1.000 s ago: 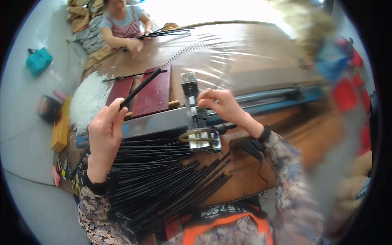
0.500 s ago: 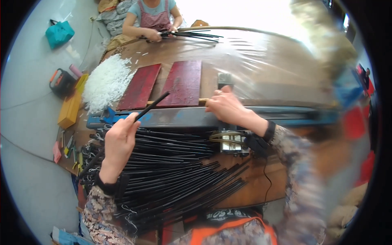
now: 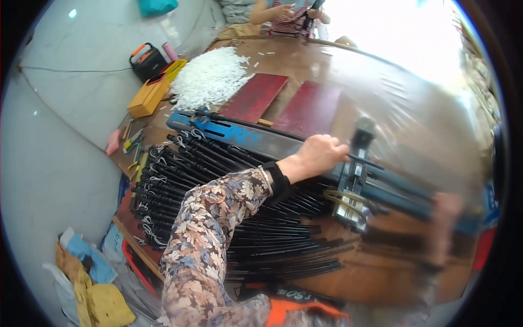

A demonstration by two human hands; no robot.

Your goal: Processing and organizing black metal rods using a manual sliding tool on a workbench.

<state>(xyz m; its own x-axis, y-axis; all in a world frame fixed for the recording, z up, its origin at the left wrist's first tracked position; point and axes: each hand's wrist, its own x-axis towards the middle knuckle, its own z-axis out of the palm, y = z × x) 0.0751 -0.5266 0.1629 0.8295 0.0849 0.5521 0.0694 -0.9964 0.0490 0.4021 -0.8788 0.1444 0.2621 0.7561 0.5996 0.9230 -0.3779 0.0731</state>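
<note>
My left hand [image 3: 318, 157] is closed around a thin black rod [image 3: 371, 161], above the long blue-grey metal rail [image 3: 239, 136]. Beside its fingertips stands a small metal fixture [image 3: 353, 182] with curved yellowish tubes, and the rod's end shows over it. My right hand [image 3: 448, 210], off to the right above the far end of the rail, is smeared by motion, so its fingers cannot be made out. Below the rail, partly under my left forearm, lies a broad spread of black rods [image 3: 294, 245], many with white strings at their left ends.
Two dark red boards [image 3: 255, 98] lie behind the rail, beside a heap of white pieces [image 3: 210, 79]. A yellow box [image 3: 148, 97] and small tools [image 3: 135, 144] line the table's left edge. Across the table, another person's hands [image 3: 283, 12] hold small things.
The view has swung to the right. My left hand has brought its rod down along the rail to the fixture. My right hand has left the fixture and moved right.
</note>
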